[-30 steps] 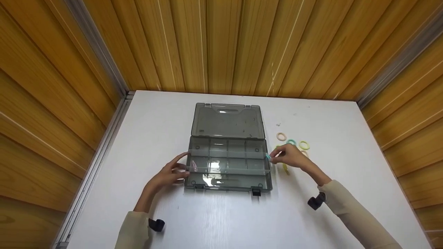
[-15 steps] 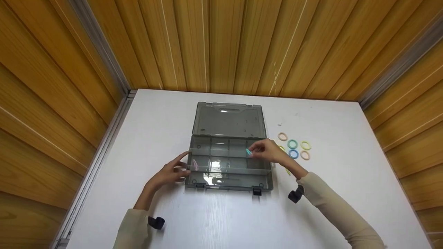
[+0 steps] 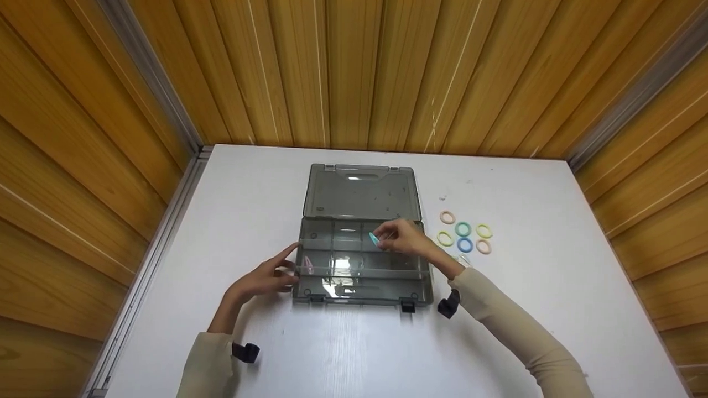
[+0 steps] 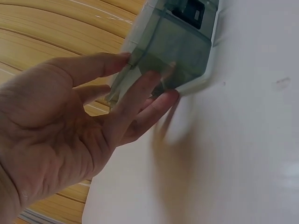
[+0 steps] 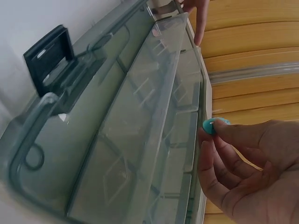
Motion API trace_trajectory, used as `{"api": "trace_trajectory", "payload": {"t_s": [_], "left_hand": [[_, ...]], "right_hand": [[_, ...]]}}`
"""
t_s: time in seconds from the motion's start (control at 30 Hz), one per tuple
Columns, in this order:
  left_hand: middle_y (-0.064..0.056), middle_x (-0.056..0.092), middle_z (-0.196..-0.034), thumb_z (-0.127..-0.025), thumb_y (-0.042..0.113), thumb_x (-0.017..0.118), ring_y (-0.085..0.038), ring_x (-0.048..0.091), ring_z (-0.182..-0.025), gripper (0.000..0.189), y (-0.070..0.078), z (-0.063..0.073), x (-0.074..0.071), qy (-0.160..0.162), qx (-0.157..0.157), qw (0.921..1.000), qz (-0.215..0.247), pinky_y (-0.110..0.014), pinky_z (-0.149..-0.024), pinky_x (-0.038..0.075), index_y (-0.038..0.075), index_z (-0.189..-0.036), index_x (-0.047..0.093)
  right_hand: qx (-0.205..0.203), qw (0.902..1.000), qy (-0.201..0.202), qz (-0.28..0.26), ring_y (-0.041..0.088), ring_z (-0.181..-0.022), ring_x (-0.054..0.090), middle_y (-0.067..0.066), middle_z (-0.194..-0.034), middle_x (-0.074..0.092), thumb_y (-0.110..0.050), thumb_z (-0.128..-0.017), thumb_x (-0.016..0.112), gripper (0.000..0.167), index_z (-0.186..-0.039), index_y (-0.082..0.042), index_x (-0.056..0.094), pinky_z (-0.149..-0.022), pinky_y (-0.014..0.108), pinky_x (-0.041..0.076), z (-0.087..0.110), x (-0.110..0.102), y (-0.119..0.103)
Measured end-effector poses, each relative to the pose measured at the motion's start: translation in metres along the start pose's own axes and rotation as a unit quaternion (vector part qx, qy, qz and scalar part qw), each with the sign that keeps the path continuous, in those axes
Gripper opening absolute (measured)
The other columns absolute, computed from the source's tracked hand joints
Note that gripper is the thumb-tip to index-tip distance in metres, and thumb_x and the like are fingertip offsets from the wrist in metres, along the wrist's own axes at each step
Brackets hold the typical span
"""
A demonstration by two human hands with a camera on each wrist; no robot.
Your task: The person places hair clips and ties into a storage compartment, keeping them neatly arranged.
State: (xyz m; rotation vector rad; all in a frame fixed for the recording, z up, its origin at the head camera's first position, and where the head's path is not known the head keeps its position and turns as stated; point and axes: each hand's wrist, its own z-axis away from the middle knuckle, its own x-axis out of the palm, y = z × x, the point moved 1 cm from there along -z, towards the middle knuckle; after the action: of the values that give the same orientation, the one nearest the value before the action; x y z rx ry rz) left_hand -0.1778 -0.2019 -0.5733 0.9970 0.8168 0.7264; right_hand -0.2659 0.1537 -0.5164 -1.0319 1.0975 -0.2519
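A smoky grey, see-through compartment box (image 3: pixel 359 193) lies on the table, its lid folded back. My right hand (image 3: pixel 404 237) pinches a teal hair clip (image 3: pixel 374 239) between thumb and fingertips, over the box's back compartments. In the right wrist view the teal clip (image 5: pixel 215 125) sticks out past the thumb. Inside the middle row, at the left end, lies a pink hair clip (image 3: pixel 308 265). My left hand (image 3: pixel 263 281) is at the box's left side, fingers spread and relaxed. The left wrist view has its fingertips against the box wall (image 4: pixel 187 56).
Several coloured rings like hair ties (image 3: pixel 464 251) lie on the white table (image 3: pixel 525 210) right of the box. Small slim things (image 3: pixel 463 258) there are partly covered by my right forearm. A black latch (image 3: pixel 407 307) sticks out from the box's front. Wood-patterned walls (image 3: pixel 354 72) surround the table.
My right hand has carried the teal hair clip leftward from the box's right edge to over its back compartments. More of the rings show now. The left hand stays at the box's left side.
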Motion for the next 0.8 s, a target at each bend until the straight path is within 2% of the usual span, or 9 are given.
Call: {"api": "trace_trajectory", "payload": {"t_s": [0.13, 0.2, 0.33, 0.4, 0.63, 0.8], "left_hand": [[-0.031, 0.043, -0.148, -0.098, 0.009, 0.067, -0.032, 0.064, -0.119, 0.087, 0.001, 0.001, 0.000, 0.005, -0.008, 0.9999, 0.006, -0.043, -0.096, 0.061, 0.025, -0.166, 0.014], [-0.032, 0.041, -0.148, -0.097, 0.009, 0.067, -0.033, 0.063, -0.120, 0.087, 0.002, 0.001, 0.000, 0.006, -0.007, 0.9999, 0.009, -0.044, -0.096, 0.061, 0.025, -0.166, 0.014], [-0.031, 0.039, -0.150, -0.097, 0.011, 0.067, -0.034, 0.062, -0.122, 0.087, 0.003, 0.000, -0.001, 0.006, -0.009, 0.9999, 0.009, -0.043, -0.095, 0.060, 0.027, -0.165, 0.015], [-0.031, 0.040, -0.150, -0.098, 0.011, 0.067, -0.032, 0.062, -0.121, 0.087, 0.003, 0.000, 0.000, 0.007, -0.013, 0.9999, 0.008, -0.042, -0.094, 0.060, 0.028, -0.165, 0.015], [-0.032, 0.041, -0.148, -0.098, 0.006, 0.066, -0.028, 0.065, -0.114, 0.088, 0.004, 0.000, 0.001, 0.007, -0.009, 0.9998, 0.019, -0.044, -0.096, 0.061, 0.025, -0.166, 0.015], [-0.034, 0.040, -0.147, -0.097, 0.004, 0.066, -0.028, 0.065, -0.113, 0.088, 0.004, 0.001, 0.000, 0.002, -0.002, 0.9995, 0.030, -0.046, -0.098, 0.060, 0.022, -0.166, 0.013]], "right_hand": [[-0.003, 1.0000, 0.001, -0.008, 0.011, -0.074, 0.067, 0.023, -0.095, 0.075, 0.000, -0.089, 0.074, 0.022, -0.110, 0.007, 0.073, -0.063, 0.015, 0.053, -0.008, 0.012, -0.004], [-0.007, 0.9999, 0.002, -0.010, 0.016, -0.077, 0.069, 0.024, -0.096, 0.075, 0.000, -0.089, 0.074, 0.023, -0.111, 0.007, 0.073, -0.068, 0.018, 0.056, -0.012, 0.017, -0.006], [-0.014, 0.9998, 0.002, -0.014, 0.031, -0.087, 0.073, 0.025, -0.098, 0.075, 0.001, -0.089, 0.074, 0.023, -0.111, 0.007, 0.073, -0.080, 0.032, 0.063, -0.018, 0.027, -0.008], [-0.011, 0.9998, 0.002, -0.016, 0.033, -0.090, 0.073, 0.024, -0.099, 0.075, 0.001, -0.088, 0.074, 0.023, -0.111, 0.007, 0.073, -0.085, 0.038, 0.063, -0.021, 0.031, -0.009], [0.007, 0.9990, 0.002, -0.044, 0.013, -0.081, 0.067, 0.022, -0.098, 0.075, 0.001, -0.087, 0.075, 0.023, -0.110, 0.005, 0.074, -0.079, 0.027, 0.061, -0.026, 0.043, -0.010], [-0.003, 0.9988, 0.008, -0.049, 0.015, -0.081, 0.069, 0.022, -0.096, 0.076, 0.000, -0.086, 0.077, 0.023, -0.108, 0.006, 0.074, -0.077, 0.025, 0.061, -0.029, 0.052, -0.014]]}}
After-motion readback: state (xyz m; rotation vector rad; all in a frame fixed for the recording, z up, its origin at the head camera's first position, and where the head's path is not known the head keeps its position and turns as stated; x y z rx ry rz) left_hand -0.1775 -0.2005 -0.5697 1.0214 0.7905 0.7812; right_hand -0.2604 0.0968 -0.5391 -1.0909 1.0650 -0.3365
